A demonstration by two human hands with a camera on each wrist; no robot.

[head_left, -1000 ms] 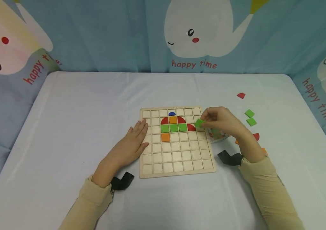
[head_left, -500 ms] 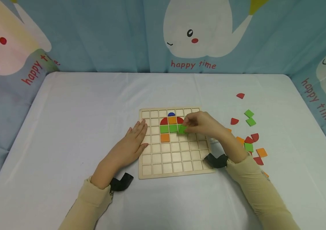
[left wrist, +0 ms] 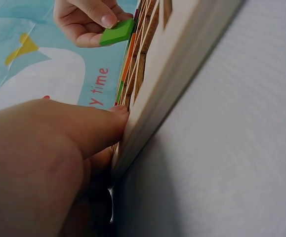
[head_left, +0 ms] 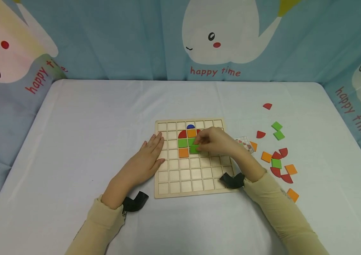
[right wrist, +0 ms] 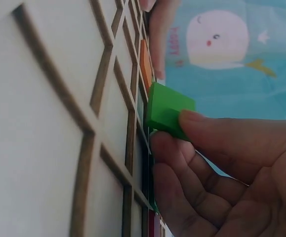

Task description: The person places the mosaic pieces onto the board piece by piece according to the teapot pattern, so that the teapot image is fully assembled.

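A wooden grid board [head_left: 196,194] lies on the white table. My left hand [head_left: 142,159] rests along its left edge with straight fingers, the thumb on the rim in the left wrist view. Between thumb and fingers my right hand [head_left: 213,141] pinches a green square tile [right wrist: 168,109], tilted close over the grid beside an orange square tile [head_left: 183,152]. In the cells above sit a green tile [head_left: 182,143], a red quarter-circle tile [head_left: 182,134], another orange tile [head_left: 191,133] and a blue half-circle tile [head_left: 190,126]. The right hand partly hides that side of the pattern.
Loose red, green and orange tiles lie scattered to the right, among them a green tile [head_left: 276,163] and a red tile [head_left: 267,106]. A printed pattern card [head_left: 245,142] lies by the board's right edge. A blue curtain [head_left: 120,42] hangs behind the table.
My right hand has moved left across the board with the green tile, from the right edge to beside the lower orange tile. My left hand has stayed in place.
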